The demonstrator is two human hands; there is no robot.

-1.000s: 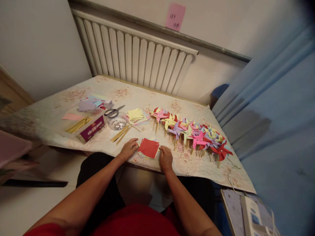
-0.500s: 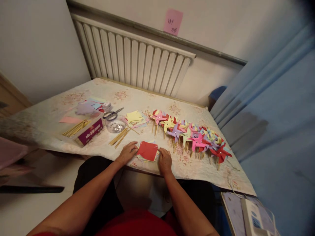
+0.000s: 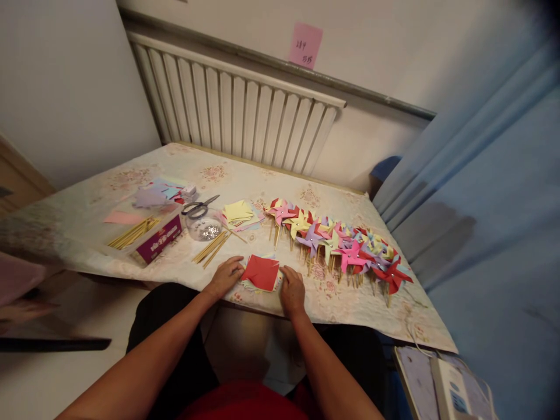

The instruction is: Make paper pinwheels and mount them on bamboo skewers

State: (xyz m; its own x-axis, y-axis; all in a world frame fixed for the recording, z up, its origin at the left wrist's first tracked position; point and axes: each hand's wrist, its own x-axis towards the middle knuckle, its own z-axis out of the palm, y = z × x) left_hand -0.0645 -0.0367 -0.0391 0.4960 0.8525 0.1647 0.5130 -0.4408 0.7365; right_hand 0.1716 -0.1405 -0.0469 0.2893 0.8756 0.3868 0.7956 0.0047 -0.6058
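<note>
A small stack of paper squares (image 3: 261, 273), red on top with paler sheets fanned out beneath, lies near the front edge of the table. At its left side, my left hand (image 3: 227, 276) has its fingertips closed against the edge of the papers. My right hand (image 3: 292, 287) pinches the opposite edge, thumb and finger close together. To the right stand several finished paper pinwheels (image 3: 311, 238) on thin sticks. Loose wooden sticks (image 3: 210, 248) lie left of the stack, beside a clear round dish of small shiny pins (image 3: 206, 228). Behind is a pile of yellow paper squares (image 3: 238, 213).
Black-handled scissors (image 3: 199, 208) lie behind the dish. At left stands a box of sticks with a purple label (image 3: 161, 239), with coloured paper (image 3: 153, 195) beyond it. A blue curtain (image 3: 490, 192) hangs at right, and a radiator (image 3: 238, 111) lines the wall.
The view has tilted slightly, so everything sits a little lower. Both hands remain at the sides of the paper stack, with hardly any movement.
</note>
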